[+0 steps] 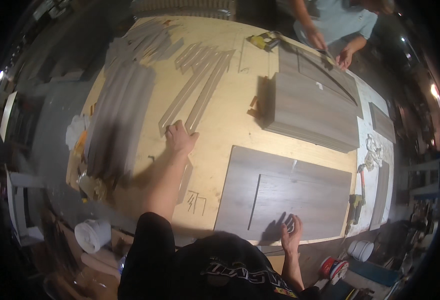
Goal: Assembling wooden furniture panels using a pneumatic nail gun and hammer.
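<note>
My left hand [181, 140] is at the near ends of two long grey wooden strips [207, 90], the thumb to the right and the fingers bent at their tips. The right strip's end appears to be between thumb and fingers. To the right lies a grey cabinet panel [290, 190] with a thin rectangular outline on its face. Over that panel's near edge my right hand [292, 232] hovers with curved, parted fingers and nothing in them. Another short grey piece [185, 182] lies partly under my left forearm.
A stack of grey panels [315, 112] stands at the back right, and a co-worker's hands [344, 59] work behind it. Grey boards [120, 115] are piled at left. A yellow-green power tool [264, 41] rests at the far edge; a hammer [363, 182] lies at right.
</note>
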The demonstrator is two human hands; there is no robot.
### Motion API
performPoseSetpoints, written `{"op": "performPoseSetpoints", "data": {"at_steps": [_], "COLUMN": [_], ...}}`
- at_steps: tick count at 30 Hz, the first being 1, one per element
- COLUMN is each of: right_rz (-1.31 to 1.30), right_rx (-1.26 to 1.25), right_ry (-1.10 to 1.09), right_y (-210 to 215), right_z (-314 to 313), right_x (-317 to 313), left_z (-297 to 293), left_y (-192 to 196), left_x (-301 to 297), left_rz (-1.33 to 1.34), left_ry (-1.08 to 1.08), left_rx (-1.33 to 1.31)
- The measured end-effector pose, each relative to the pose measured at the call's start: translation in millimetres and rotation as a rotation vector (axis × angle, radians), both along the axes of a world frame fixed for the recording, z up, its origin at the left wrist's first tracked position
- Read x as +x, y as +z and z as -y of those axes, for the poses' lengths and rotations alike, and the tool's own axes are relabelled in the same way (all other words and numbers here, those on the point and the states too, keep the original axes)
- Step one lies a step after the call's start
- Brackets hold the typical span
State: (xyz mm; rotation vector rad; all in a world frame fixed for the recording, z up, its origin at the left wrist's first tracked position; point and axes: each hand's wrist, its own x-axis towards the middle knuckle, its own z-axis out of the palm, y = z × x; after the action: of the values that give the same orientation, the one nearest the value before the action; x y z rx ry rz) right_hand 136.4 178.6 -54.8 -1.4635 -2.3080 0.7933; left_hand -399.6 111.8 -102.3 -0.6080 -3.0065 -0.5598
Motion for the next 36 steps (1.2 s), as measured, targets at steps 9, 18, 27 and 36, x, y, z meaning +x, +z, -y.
{"op": "performPoseSetpoints", "data": {"at_steps": [9,18,27,36], "right_rz": [-0.126,-0.294,-0.345,-0.813], "right_rx": [-0.039,-0.152,-0.377,-0.937], "right_ry": [-0.072,0.237,0.133,0.097], "right_y": [17.3,29.0,27.5,74.5], "right_z": [-12.9,-9.7,7.1,-43.5], "right_x": [-48.0,-139.9,-119.7,-144.7], "left_z": [-17.4,38.8,54.2,106.9], "left_y": [22.9,13.2,44.3,100.5], "left_x": [-4.7,123.4,132.7,230.7], "left_rz": [0.857,1.15,1.287,1.199], "left_ry": [-0.252,-0.028,-0.029,-0.472], "left_rx": [0.124,0.667,0.821,0.695]}}
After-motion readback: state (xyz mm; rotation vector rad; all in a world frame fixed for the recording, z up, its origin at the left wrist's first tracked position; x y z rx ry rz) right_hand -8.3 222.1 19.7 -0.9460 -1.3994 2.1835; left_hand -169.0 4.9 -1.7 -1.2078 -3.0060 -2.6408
